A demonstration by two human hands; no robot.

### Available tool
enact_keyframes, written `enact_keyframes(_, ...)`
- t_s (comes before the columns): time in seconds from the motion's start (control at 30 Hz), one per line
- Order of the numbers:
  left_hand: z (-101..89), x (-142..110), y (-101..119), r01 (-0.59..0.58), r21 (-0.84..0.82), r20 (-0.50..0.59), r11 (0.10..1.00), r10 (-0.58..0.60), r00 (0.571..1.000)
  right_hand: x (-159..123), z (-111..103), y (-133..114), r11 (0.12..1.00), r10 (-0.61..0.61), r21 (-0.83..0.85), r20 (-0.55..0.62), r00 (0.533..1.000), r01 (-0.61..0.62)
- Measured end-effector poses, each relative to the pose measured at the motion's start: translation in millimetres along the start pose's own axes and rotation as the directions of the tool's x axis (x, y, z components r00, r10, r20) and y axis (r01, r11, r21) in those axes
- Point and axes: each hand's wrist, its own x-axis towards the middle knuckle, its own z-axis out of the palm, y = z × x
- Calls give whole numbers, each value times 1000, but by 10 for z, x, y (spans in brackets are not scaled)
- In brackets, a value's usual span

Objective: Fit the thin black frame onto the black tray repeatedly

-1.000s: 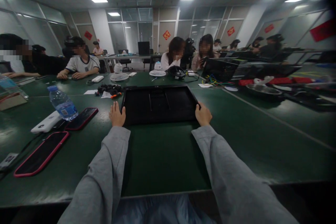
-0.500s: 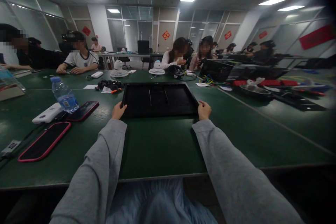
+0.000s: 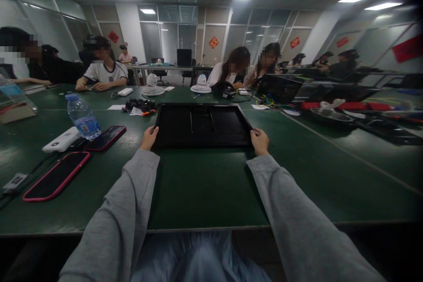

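A wide black rectangular panel with a raised rim [image 3: 175,124], like a shallow tray, lies in front of me on the green table [image 3: 205,189]. Two thin light lines run front to back across its dark inside; what they are I cannot make out. My left hand [image 3: 149,138] grips its left edge near the front corner, thumb on top of the rim. On the opposite side, my right hand [image 3: 260,142] is closed around the right edge in the same way. The fingers beneath the rim are hidden on both sides.
Left of me are a water bottle [image 3: 84,119], a white power bank [image 3: 61,139] and two phones, one with a pink-rimmed case [image 3: 57,176]. White fans [image 3: 200,86] stand behind the panel. At right lies a pan [image 3: 331,118] among cables and tools. Several people sit around.
The view has shifted slightly, so the background sits a little further right. My right hand shows slightly further right and lower on the panel's edge. Both hands keep their hold.
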Motion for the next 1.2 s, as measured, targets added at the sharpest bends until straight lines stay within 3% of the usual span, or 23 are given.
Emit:
enact_keyframes(0.33, -76, -29, 145, 105, -19, -34, 994, -105, 994, 55, -22, 64, 1000, -13, 7, 94, 996, 13)
enact_keyframes(0.7, -93, -62, 288, 120, 74, -119, 990, -111, 987, 51, -23, 43, 999, -39, -10, 132, 990, 41)
enact_keyframes(0.97, -201, -14, 265, 91, 205, 29, 975, -99, 995, 78, -116, 5, 995, -69, -55, 189, 980, 81)
enact_keyframes(1.2, -213, 36, 154, 46, 240, 34, 970, -56, 998, 44, -83, -2, 989, -106, -79, 187, 977, 122)
